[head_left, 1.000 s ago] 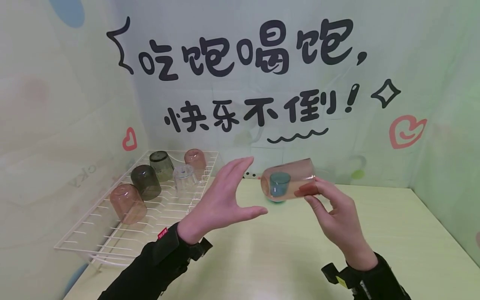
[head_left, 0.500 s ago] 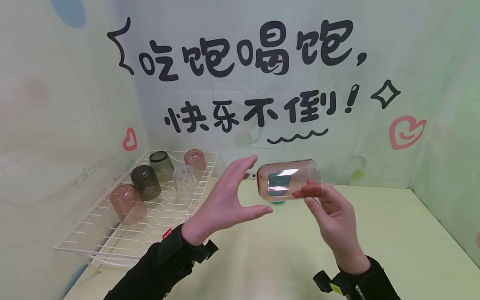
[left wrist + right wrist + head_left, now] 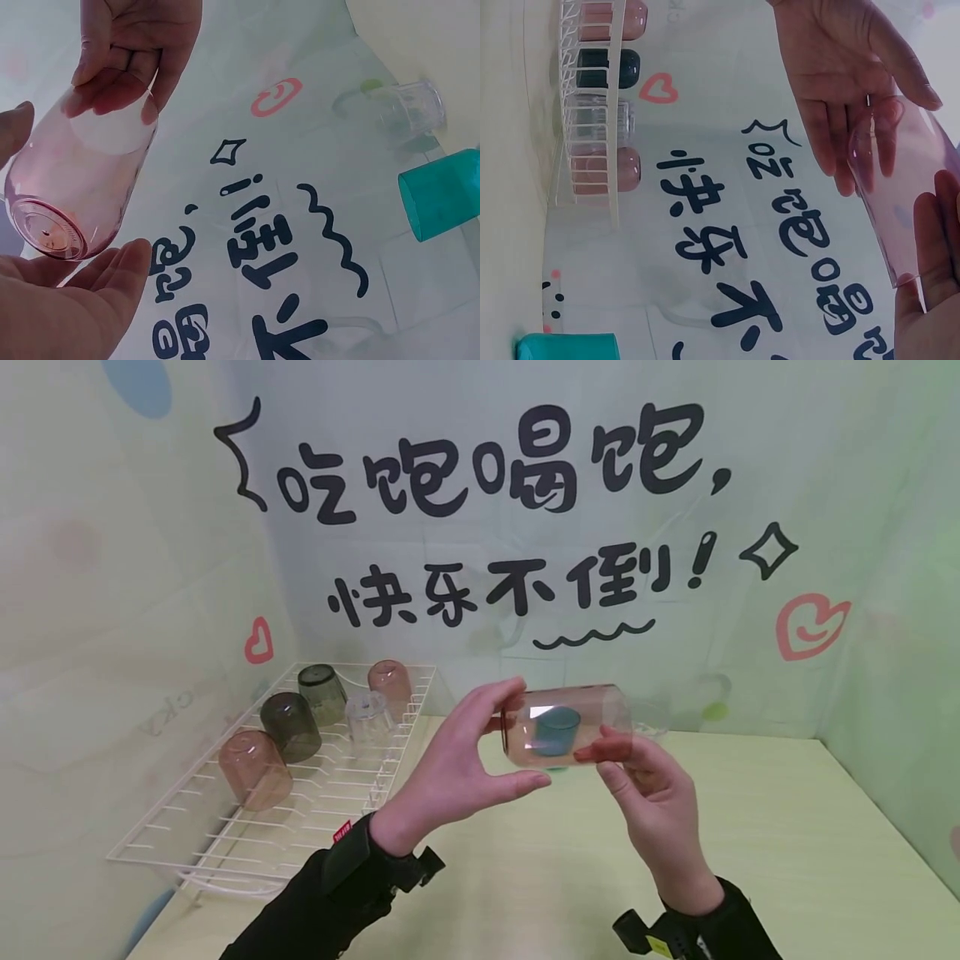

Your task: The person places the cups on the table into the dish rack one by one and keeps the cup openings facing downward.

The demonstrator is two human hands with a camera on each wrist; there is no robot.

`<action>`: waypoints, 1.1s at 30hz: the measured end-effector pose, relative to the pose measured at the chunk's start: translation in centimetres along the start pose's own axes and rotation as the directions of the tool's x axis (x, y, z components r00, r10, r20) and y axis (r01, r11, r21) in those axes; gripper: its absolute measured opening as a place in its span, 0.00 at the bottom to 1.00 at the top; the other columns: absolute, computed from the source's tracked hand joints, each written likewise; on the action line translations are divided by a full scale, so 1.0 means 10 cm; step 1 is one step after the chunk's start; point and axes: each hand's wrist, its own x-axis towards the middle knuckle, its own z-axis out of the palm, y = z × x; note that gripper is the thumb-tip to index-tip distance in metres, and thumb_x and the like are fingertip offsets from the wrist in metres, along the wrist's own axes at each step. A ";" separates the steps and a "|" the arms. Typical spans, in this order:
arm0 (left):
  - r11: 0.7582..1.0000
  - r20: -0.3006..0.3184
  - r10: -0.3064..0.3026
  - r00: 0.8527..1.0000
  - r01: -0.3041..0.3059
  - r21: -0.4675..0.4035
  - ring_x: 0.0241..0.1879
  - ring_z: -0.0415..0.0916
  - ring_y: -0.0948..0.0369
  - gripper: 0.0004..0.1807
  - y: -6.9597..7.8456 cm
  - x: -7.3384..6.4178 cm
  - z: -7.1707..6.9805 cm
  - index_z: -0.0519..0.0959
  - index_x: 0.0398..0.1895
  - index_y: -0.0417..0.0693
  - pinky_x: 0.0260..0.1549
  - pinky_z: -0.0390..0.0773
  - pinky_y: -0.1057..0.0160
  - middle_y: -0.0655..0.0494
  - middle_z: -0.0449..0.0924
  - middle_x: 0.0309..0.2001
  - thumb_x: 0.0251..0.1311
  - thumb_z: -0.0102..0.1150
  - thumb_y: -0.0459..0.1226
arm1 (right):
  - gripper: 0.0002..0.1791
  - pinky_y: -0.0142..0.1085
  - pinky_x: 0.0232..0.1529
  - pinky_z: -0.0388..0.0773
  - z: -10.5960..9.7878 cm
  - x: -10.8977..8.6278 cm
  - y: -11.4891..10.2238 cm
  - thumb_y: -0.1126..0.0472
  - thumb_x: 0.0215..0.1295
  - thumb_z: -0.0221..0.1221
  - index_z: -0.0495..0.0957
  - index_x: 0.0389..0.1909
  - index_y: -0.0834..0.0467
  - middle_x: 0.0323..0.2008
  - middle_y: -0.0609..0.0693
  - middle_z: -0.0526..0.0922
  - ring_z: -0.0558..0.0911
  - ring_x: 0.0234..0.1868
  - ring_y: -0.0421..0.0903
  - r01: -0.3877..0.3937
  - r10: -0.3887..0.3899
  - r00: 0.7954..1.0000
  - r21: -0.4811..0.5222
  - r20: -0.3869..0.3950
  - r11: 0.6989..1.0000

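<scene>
A see-through pink glass point(image 3: 568, 697) lies sideways in the air above the table, its base toward the left. The right hand point(image 3: 663, 810) pinches it by the open end, with fingers reaching inside the mouth and the thumb outside. Around the base end stands the left hand point(image 3: 450, 768), fingers extended behind the glass and thumb spread below. In the left wrist view the left thumb point(image 3: 15, 129) is apart from the glass; whether the fingers touch it, I cannot tell. Behind the pink glass is a teal cup point(image 3: 442, 195), seen through it in the head view.
On the left a white wire rack point(image 3: 146, 862) bears several upside-down glasses: a pink one point(image 3: 255, 770), a dark grey one point(image 3: 291, 727), a clear one point(image 3: 369, 718) and others. Another clear glass point(image 3: 416, 109) stands near the teal cup. A printed cloth hangs behind the table.
The right hand has brought the pink glass slightly left and levelled it. The left hand has shifted a little right, so its fingers now overlap the glass's base end.
</scene>
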 end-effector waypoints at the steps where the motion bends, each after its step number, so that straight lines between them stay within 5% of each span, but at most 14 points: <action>1: 1.000 -0.001 -0.008 1.000 0.008 -0.011 0.51 0.66 0.59 0.46 0.03 0.00 0.00 0.58 0.63 0.50 0.50 0.68 0.64 0.53 0.66 0.54 0.38 0.71 0.43 | 0.13 0.38 0.57 0.63 0.01 0.00 0.00 0.76 0.55 0.51 0.74 0.42 0.65 0.36 0.59 0.80 0.75 0.48 0.51 0.001 -0.001 1.000 0.001 0.001 1.000; 8: 0.997 0.005 -0.034 0.999 0.034 -0.070 0.50 0.67 0.58 0.42 0.26 0.01 -0.05 0.59 0.61 0.41 0.49 0.69 0.63 0.46 0.66 0.54 0.39 0.69 0.34 | 0.13 0.39 0.57 0.63 0.03 -0.03 0.01 0.77 0.55 0.51 0.74 0.42 0.65 0.36 0.59 0.80 0.72 0.53 0.54 0.004 -0.005 1.000 0.015 0.010 1.000; 15: 0.990 0.002 -0.044 0.999 0.044 -0.132 0.48 0.69 0.62 0.41 0.10 0.00 0.00 0.60 0.61 0.47 0.47 0.71 0.63 0.50 0.67 0.55 0.41 0.68 0.35 | 0.14 0.37 0.55 0.66 0.04 -0.06 0.02 0.78 0.54 0.51 0.73 0.42 0.66 0.36 0.58 0.80 0.72 0.54 0.51 0.019 -0.020 1.000 0.027 0.005 0.999; 22: 0.993 -0.022 0.018 1.000 -0.020 -0.116 0.46 0.70 0.63 0.39 -0.10 -0.01 0.04 0.61 0.61 0.56 0.45 0.72 0.63 0.56 0.69 0.54 0.43 0.68 0.43 | 0.16 0.36 0.54 0.66 0.05 -0.04 0.03 0.79 0.53 0.51 0.73 0.44 0.67 0.37 0.58 0.80 0.73 0.52 0.51 0.046 -0.047 0.999 0.053 0.016 0.998; 28: 0.993 -0.020 0.009 1.000 -0.011 -0.119 0.45 0.70 0.63 0.38 -0.07 -0.01 0.02 0.62 0.60 0.56 0.44 0.73 0.63 0.56 0.69 0.53 0.42 0.68 0.43 | 0.21 0.39 0.57 0.63 0.04 -0.01 -0.01 0.80 0.53 0.50 0.69 0.50 0.69 0.42 0.61 0.77 0.73 0.50 0.53 0.049 -0.055 0.996 0.088 0.064 0.995; 33: 0.991 -0.019 -0.027 0.999 0.024 -0.132 0.44 0.71 0.62 0.38 0.10 0.00 -0.04 0.63 0.59 0.50 0.45 0.72 0.62 0.52 0.70 0.52 0.41 0.68 0.37 | 0.25 0.40 0.61 0.57 0.00 0.01 -0.03 0.81 0.51 0.51 0.65 0.54 0.70 0.47 0.64 0.73 0.69 0.54 0.55 0.030 -0.037 0.997 0.118 0.065 0.993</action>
